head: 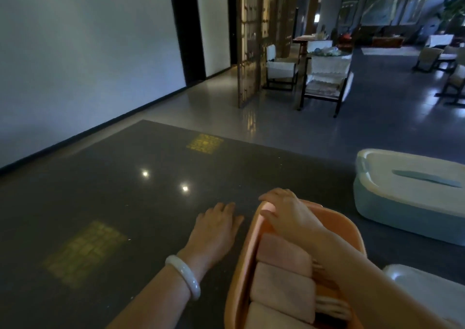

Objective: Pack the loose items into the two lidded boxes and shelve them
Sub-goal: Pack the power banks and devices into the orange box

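Observation:
An orange box (245, 255) stands open on the dark tabletop (125, 190) in front of me, holding rolled pink towels (284, 276) in a row. My right hand (286, 215) reaches over the box's far end, its fingers spread on something pale pink inside. My left hand (216, 225), a white bangle on its wrist, lies flat on the table just left of the box. A pale blue-green box (402, 213) with its white lid (415, 177) on sits at the right.
A white lid (422, 283) lies at the lower right beside the orange box. Beyond the table's far edge are a polished floor, chairs (324, 77) and a lattice screen (251, 39). A white wall runs along the left.

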